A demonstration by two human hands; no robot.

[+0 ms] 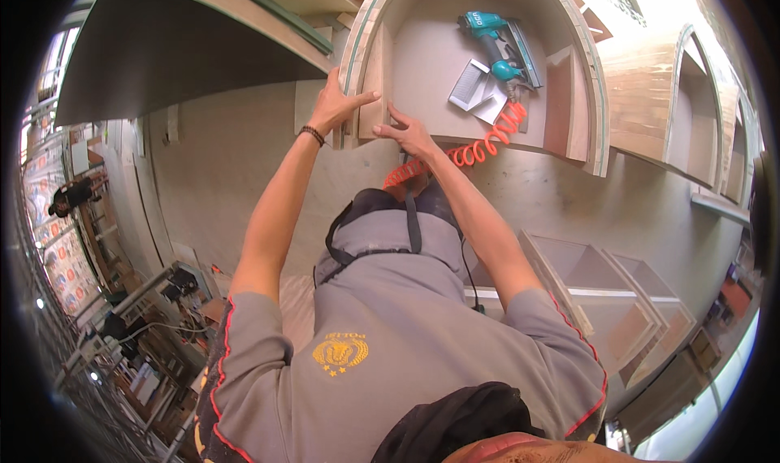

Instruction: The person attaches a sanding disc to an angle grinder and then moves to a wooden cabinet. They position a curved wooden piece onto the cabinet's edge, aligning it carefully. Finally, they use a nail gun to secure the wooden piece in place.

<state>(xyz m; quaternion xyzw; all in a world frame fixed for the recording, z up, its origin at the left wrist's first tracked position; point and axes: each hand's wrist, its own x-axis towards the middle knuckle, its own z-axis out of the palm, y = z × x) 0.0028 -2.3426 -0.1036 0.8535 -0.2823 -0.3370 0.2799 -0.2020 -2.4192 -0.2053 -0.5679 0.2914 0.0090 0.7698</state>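
In front of me stands a curved-top wooden cabinet box [599, 97] with a pale inner back. My left hand [331, 108] grips its left side near the bottom corner, fingers along the outer face and thumb stretched across the front. A short wooden board [375, 77] lies upright along the inside of that wall. My right hand [412, 136] is at the board's lower end, with thumb and forefinger apart; its other fingers are partly hidden. Inside the box lies a teal nail gun [493, 45], beside a strip of staples or nails [469, 85] on white paper.
A coiled orange air hose [487, 148] runs from the nail gun over the box's lower edge toward my legs. More curved cabinet boxes [642, 97] stand to the right. Panelled frames [597, 288] lie lower right. A large dark board [195, 49] leans at upper left.
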